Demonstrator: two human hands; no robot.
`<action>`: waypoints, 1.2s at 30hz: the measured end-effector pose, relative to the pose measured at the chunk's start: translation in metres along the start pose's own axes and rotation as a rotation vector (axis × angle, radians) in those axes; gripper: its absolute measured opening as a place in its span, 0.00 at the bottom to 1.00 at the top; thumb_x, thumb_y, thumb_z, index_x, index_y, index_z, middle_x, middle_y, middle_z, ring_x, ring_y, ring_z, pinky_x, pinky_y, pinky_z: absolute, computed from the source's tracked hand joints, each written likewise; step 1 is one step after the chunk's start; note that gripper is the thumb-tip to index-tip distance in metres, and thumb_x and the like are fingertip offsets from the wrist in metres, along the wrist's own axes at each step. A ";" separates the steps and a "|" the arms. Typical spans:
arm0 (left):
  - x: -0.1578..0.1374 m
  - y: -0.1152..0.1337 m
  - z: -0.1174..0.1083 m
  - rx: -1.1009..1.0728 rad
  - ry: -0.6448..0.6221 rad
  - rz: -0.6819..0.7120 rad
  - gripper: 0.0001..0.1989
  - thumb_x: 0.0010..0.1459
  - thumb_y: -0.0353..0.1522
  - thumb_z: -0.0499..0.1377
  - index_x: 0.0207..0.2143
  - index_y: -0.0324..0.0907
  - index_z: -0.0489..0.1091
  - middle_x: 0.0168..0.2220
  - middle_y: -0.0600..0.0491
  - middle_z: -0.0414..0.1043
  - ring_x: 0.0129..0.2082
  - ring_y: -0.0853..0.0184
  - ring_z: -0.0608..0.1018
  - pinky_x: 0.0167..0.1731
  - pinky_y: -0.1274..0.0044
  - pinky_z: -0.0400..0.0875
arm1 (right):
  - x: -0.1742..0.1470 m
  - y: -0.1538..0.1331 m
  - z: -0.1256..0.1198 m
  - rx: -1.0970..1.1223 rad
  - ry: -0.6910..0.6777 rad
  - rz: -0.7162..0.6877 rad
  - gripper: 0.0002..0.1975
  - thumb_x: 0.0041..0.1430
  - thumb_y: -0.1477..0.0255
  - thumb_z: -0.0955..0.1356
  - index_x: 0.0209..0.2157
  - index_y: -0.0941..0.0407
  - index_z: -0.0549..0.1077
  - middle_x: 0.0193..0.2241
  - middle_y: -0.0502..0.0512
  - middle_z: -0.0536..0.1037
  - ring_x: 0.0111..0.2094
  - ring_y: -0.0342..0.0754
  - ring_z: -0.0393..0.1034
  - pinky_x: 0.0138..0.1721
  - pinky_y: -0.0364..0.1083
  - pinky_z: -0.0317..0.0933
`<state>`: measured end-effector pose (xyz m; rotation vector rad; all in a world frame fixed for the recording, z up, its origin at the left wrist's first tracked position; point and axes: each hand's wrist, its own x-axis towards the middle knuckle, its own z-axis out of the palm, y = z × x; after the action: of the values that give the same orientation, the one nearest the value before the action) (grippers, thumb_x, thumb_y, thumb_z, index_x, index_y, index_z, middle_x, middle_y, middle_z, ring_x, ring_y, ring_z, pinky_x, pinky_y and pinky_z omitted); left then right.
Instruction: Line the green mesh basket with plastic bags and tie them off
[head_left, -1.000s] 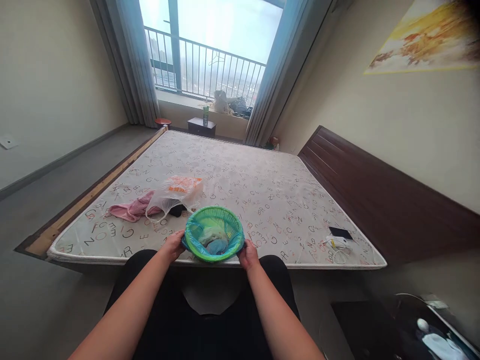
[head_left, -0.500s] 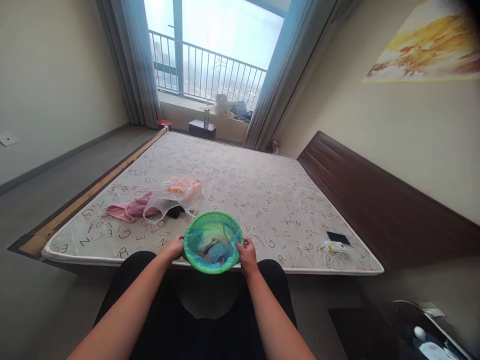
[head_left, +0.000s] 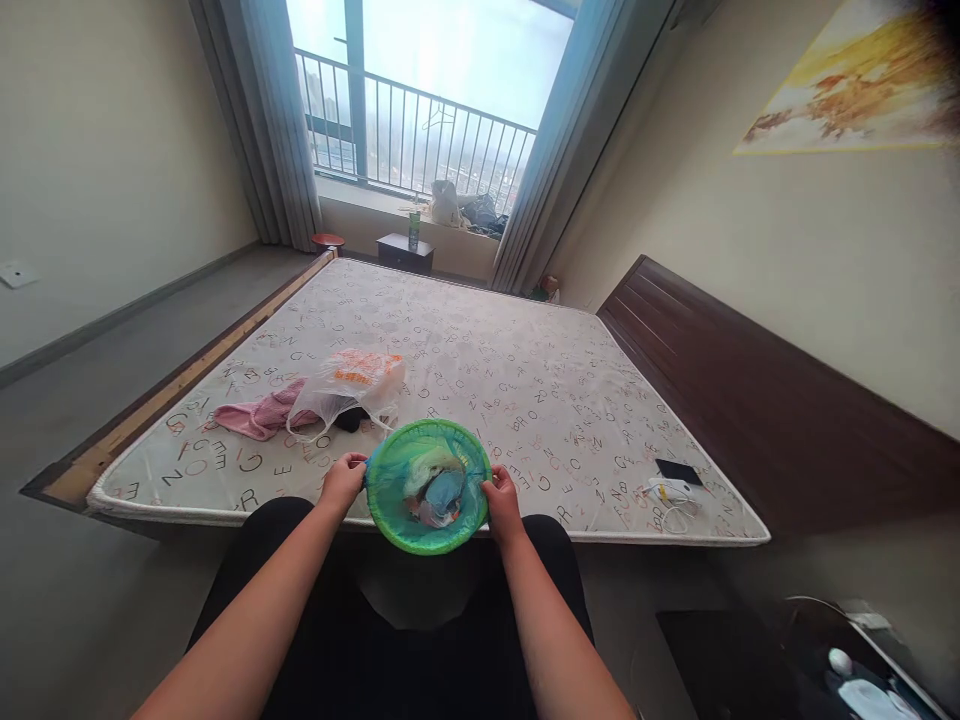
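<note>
A round green waste bin [head_left: 429, 547] with a thin blue-green plastic bag [head_left: 386, 490] lining it is in front of me, between my knees and by the mattress edge. Crumpled rubbish [head_left: 439, 492], pale and blue, lies inside the bag. At the bin's left rim, my left hand [head_left: 345, 482] is closed, pinching the edge of the bag. My right hand [head_left: 504, 500] is likewise closed at the right rim, thumb and fingers on the bag's edge. How the bin is supported below is hidden.
Beyond the bin, a white plastic carrier bag [head_left: 352, 375], a pink cloth [head_left: 259, 413] and a black item [head_left: 350, 418] lie on the letter-printed mattress [head_left: 480, 350]. A black phone [head_left: 679, 472] and white cable [head_left: 677, 515] rest near its right corner. The dark headboard [head_left: 720, 400] stands right.
Both hands have spread slightly outward at the rim, drawing the bag's edge with them. The bin is tilted a little differently, and more of the rubbish shows.
</note>
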<state>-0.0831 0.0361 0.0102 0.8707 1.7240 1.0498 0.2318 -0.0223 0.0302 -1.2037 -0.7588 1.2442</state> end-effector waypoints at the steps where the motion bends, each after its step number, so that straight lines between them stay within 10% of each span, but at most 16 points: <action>1: -0.001 0.001 0.000 0.017 0.003 0.002 0.12 0.44 0.32 0.64 0.35 0.40 0.74 0.27 0.51 0.76 0.26 0.66 0.76 0.29 0.77 0.69 | 0.000 -0.001 0.000 0.002 -0.013 0.009 0.13 0.44 0.72 0.69 0.34 0.52 0.64 0.22 0.41 0.71 0.20 0.41 0.61 0.24 0.40 0.55; 8: -0.007 0.013 0.004 -0.166 -0.068 -0.048 0.15 0.48 0.38 0.62 0.38 0.40 0.72 0.25 0.55 0.72 0.22 0.68 0.70 0.25 0.78 0.65 | -0.002 -0.001 0.002 -0.109 -0.011 -0.002 0.15 0.46 0.66 0.73 0.34 0.52 0.65 0.23 0.44 0.74 0.22 0.43 0.65 0.25 0.42 0.59; 19: -0.032 0.033 -0.012 0.281 0.137 0.489 0.15 0.63 0.39 0.53 0.46 0.44 0.72 0.35 0.50 0.76 0.34 0.62 0.76 0.35 0.75 0.66 | -0.008 0.004 0.011 -0.318 0.078 -0.159 0.13 0.53 0.61 0.72 0.37 0.51 0.71 0.33 0.50 0.79 0.35 0.48 0.72 0.38 0.44 0.64; 36: -0.032 0.038 -0.013 0.460 0.126 0.298 0.20 0.57 0.33 0.53 0.50 0.43 0.74 0.25 0.53 0.70 0.28 0.60 0.74 0.28 0.75 0.58 | -0.031 -0.001 0.025 -0.554 -0.035 -0.254 0.19 0.54 0.66 0.72 0.49 0.47 0.74 0.35 0.49 0.80 0.36 0.51 0.73 0.42 0.47 0.64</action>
<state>-0.0805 0.0191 0.0584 1.4117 2.0255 0.9222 0.2023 -0.0455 0.0423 -1.4699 -1.2950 0.8689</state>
